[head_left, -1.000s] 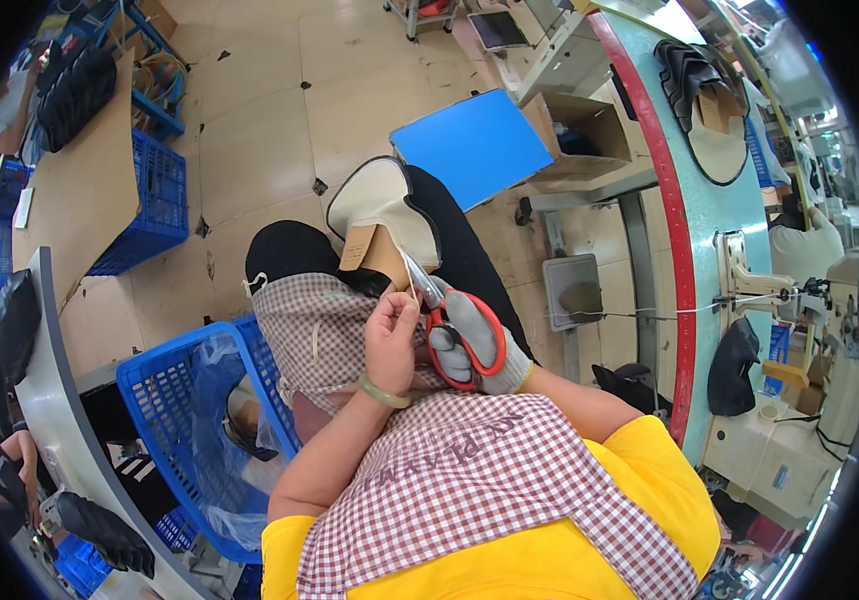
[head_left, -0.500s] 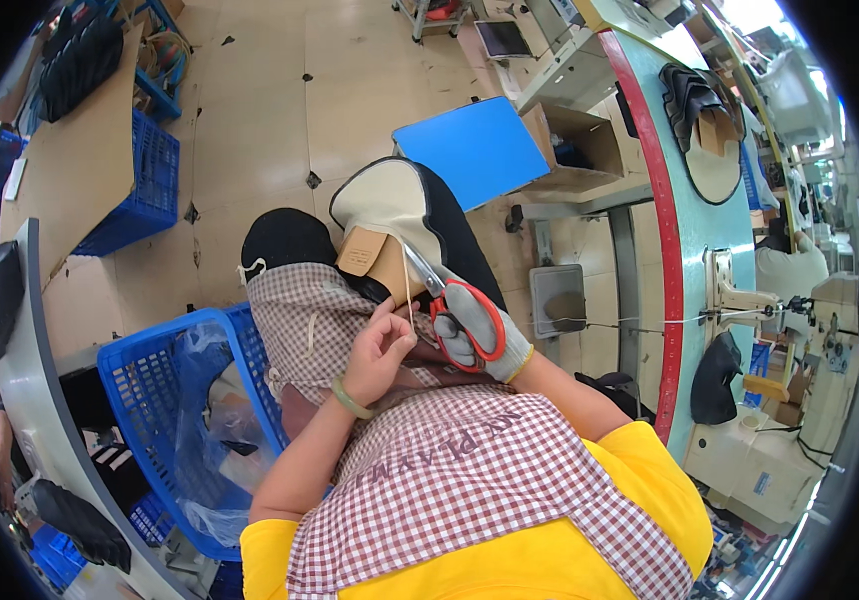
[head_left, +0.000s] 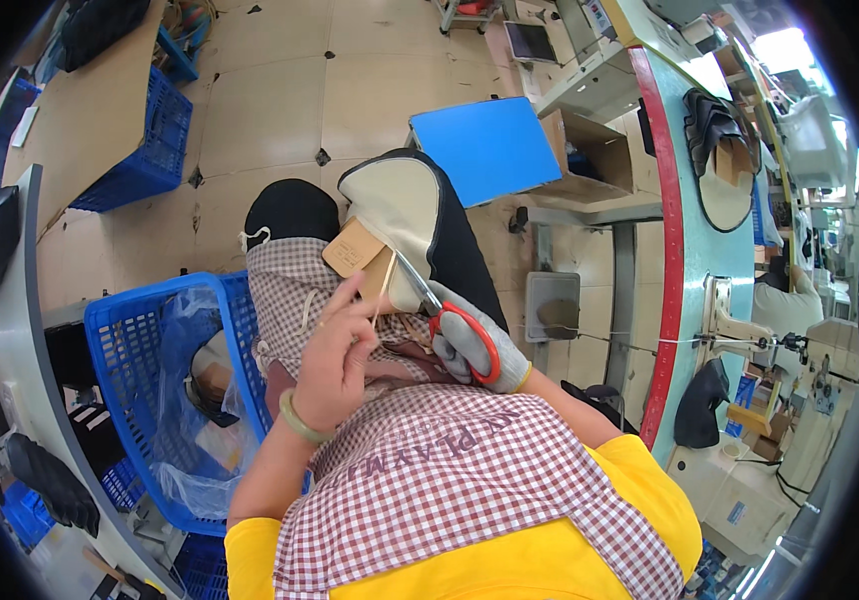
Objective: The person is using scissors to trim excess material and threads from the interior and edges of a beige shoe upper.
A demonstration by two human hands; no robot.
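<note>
My right hand (head_left: 470, 338), in a grey knit glove with bare fingertips hidden, is closed around the red handles of a pair of scissors (head_left: 490, 350). Their metal blades point up and left, lying beside a thin pale strip (head_left: 389, 272). My left hand (head_left: 335, 355), bare, is raised over my lap with its fingers apart, close to the strip's lower end; no grip on it is visible. Across my lap rests a cream-and-black curved shoe-upper-like piece (head_left: 396, 203). A tan piece with a printed flap (head_left: 353, 250) sits against its lower left side.
A blue basket (head_left: 110, 400) lined with clear plastic stands at my left. To the right, a green worktop with a red edge (head_left: 662, 180) carries a sewing machine (head_left: 740, 325) and stacked dark pieces (head_left: 715, 125). Ahead are a blue board (head_left: 486, 150) and a cardboard box (head_left: 600, 150).
My left hand has drawn back down and left, its fingers loosening from a pinch-like pose. The scissors have shifted slightly left with my right hand. The view has shifted a little.
</note>
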